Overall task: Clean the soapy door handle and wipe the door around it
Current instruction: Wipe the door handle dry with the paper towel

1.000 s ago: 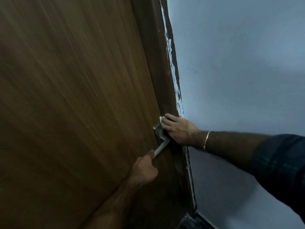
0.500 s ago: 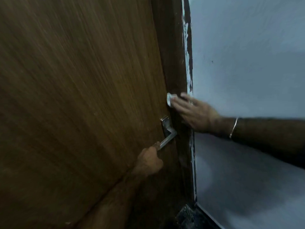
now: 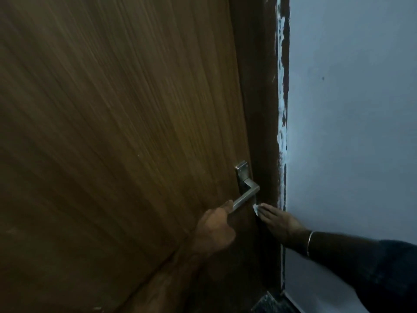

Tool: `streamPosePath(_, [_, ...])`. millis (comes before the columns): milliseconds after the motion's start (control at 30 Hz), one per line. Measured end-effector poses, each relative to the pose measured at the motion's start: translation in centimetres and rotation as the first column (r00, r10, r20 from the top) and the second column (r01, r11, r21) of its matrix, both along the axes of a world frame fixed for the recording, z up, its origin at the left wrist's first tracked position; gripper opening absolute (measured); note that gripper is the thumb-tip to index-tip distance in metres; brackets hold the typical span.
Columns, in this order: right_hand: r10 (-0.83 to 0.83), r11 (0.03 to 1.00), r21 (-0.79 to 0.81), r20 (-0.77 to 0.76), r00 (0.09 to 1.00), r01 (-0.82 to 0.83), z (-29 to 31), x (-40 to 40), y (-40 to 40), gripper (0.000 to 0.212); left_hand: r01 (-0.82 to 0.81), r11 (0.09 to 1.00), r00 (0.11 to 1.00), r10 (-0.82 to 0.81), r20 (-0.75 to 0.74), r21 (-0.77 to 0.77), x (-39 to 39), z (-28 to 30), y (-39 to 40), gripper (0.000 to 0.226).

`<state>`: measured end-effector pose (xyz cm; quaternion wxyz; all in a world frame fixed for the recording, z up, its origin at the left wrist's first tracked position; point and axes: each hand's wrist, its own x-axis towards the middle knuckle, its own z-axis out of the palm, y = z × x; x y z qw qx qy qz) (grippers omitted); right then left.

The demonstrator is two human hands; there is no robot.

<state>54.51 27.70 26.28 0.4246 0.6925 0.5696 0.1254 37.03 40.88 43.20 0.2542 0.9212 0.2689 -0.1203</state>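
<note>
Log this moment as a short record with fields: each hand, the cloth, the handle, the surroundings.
left hand: left hand grips the free end of the door handle
right hand: right hand presses a white cloth flat against the door edge, below the lever
handle: metal lever on a backplate, slanting down to the left
door: brown wooden door
surroundings: pale wall at right; chipped white paint along the frame

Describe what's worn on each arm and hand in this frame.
Both hands are bare, no gloves. The left hand has a bare forearm with no sleeve in view. The right hand has a thin silver bangle at the wrist and a dark blue sleeve further up the forearm.
</note>
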Motion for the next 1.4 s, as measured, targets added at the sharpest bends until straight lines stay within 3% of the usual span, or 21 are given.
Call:
streamPosePath(100, [-0.02,0.999,0.034,-0.035,0.999,0.021,0.6,0.1,1.3,0.063,-0.019,1.0,1.0,0.019,0.025,-0.003,-0.1,-0.3,0.1,0.077])
streamPosePath(233, [0.023,0.994,0.104,0.029,0.999,-0.026,2.6,0.5,0.9,0.065,-0.026,1.0,0.998,0.026,0.053,-0.001,0.0,-0.6,0.4,0.079])
streamPosePath(367, [0.065,0.988,0.152,-0.198,0.978,-0.035,6.0,0.0,0.5,0.04,-0.024,0.999,0.999,0.025,0.048,-0.023,0.0,-0.8,0.3,0.081])
streamPosePath(433, [0.013,0.989,0.145,-0.342,0.94,0.039,8.6,-1.2,0.5,0.024,-0.014,1.0,0.999,0.015,0.035,-0.016,-0.4,-0.6,0.3,0.083])
streamPosePath(500, [-0.083,0.946,0.2,-0.616,0.783,0.257,10.8,-2.8,0.3,0.019,-0.001,1.0,0.999,0.001,0.043,-0.001,-0.9,-0.4,0.4,0.082])
streamPosePath(567, [-0.013,0.766,0.28,-0.893,0.45,0.578,12.6,-4.3,-0.2,0.011,0.012,0.999,0.996,-0.016,0.084,0.045,-1.5,-0.3,0.6,0.082])
streamPosePath(633, [0.28,0.453,0.315,-0.939,0.202,0.834,14.5,-5.9,-0.3,0.005,0.048,0.99,0.984,-0.07,0.164,0.135,-2.4,0.0,0.9,0.077])
streamPosePath(667, [0.461,0.237,0.305,-0.871,0.17,0.922,15.4,-6.6,0.0,0.005,0.052,0.98,0.973,-0.093,0.213,0.191,-3.0,0.2,1.2,0.074])
streamPosePath(733, [0.697,-0.158,0.233,-0.662,0.276,0.96,17.5,-7.9,1.1,0.005,0.012,0.962,0.952,-0.095,0.292,0.272,-4.0,0.3,1.8,0.065])
streamPosePath(767, [0.744,-0.262,0.197,-0.582,0.328,0.945,18.7,-8.3,2.1,0.006,-0.01,0.956,0.947,-0.084,0.309,0.292,-4.6,0.5,2.0,0.06])
streamPosePath(800, [0.772,-0.304,0.183,-0.528,0.354,0.935,19.9,-8.7,3.3,0.007,-0.023,0.951,0.948,-0.077,0.309,0.309,-5.2,0.6,2.1,0.054])
streamPosePath(867, [0.808,-0.299,0.248,-0.448,0.383,0.921,22.5,-10.1,6.2,0.011,-0.015,0.947,0.958,-0.079,0.275,0.322,-6.2,0.9,2.0,0.045])
streamPosePath(967, [0.79,-0.308,0.621,-0.255,0.558,0.72,25.8,-13.5,10.3,0.014,-0.043,0.954,0.97,-0.032,0.243,0.298,-7.1,0.9,2.1,0.038])
streamPosePath(1000, [0.808,-0.245,0.738,-0.204,0.553,0.629,25.9,-14.7,11.4,0.015,-0.067,0.949,0.972,-0.007,0.234,0.309,-7.3,0.8,2.3,0.034])
streamPosePath(1067, [0.858,-0.015,0.894,-0.218,0.466,0.447,24.6,-16.5,12.8,0.018,-0.114,0.937,0.973,0.038,0.23,0.331,-8.0,0.6,2.8,0.031])
streamPosePath(1133, [0.853,0.248,0.912,-0.365,0.372,0.327,22.5,-17.1,12.6,0.019,-0.116,0.931,0.98,0.05,0.194,0.346,-8.8,0.2,3.4,0.038])
streamPosePath(1200, [0.774,0.383,0.852,-0.507,0.379,0.357,21.1,-16.4,11.7,0.02,-0.124,0.93,0.983,0.068,0.169,0.346,-9.6,0.0,4.1,0.039])
streamPosePath(1233, [0.739,0.372,0.82,-0.545,0.395,0.436,20.8,-15.7,11.3,0.02,-0.135,0.937,0.978,0.075,0.193,0.322,-9.8,0.0,4.3,0.04])
streamPosePath(1300, [0.707,0.214,0.687,-0.6,0.375,0.695,20.6,-14.4,10.3,0.018,-0.152,0.954,0.952,0.071,0.299,0.259,-9.9,0.4,4.3,0.047])
streamPosePath(1367, [0.727,0.022,0.345,-0.65,0.222,0.938,20.7,-12.9,9.2,0.016,-0.185,0.964,0.911,0.094,0.401,0.193,-9.6,1.1,4.1,0.05])
streamPosePath(1400, [0.767,-0.005,0.128,-0.635,0.086,0.992,20.5,-12.3,8.6,0.015,-0.213,0.966,0.889,0.127,0.441,0.149,-9.4,1.6,3.9,0.051])
